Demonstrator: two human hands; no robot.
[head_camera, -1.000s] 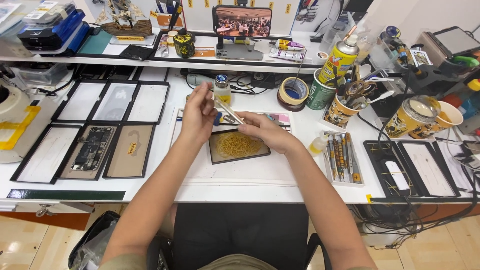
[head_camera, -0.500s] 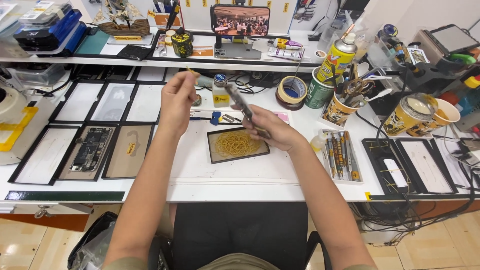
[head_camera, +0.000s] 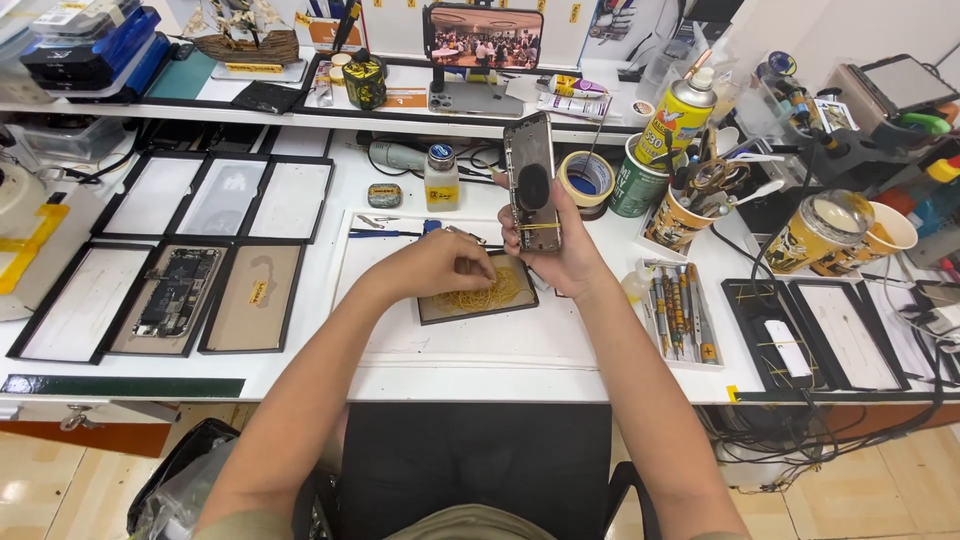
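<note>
I am watching the right hand (head_camera: 560, 250) gripping a phone housing (head_camera: 531, 180) by its lower end and holding it upright above the white workbench (head_camera: 480, 350), its back turned toward the camera, with a yellow rubber band (head_camera: 540, 226) wrapped across its lower part. The left hand (head_camera: 447, 264) is reaching down into a small black tray (head_camera: 478, 292) that is sitting flat on the bench just in front of the phone, and its fingertips are pinching at the heap of yellow rubber bands (head_camera: 490, 293) lying inside; I cannot tell whether a band is actually caught between them. Just behind the left hand a blue-handled tool (head_camera: 385, 233) is lying on the bench, and a small bottle with a blue cap (head_camera: 440, 178) is standing further back. A roll of tape (head_camera: 586, 178) is sitting just right of the raised phone, and a clear tray of hand tools (head_camera: 678, 310) is lying beside the right forearm. Flat black-framed screen panels (head_camera: 200, 250) are spreading out well to the left
</note>
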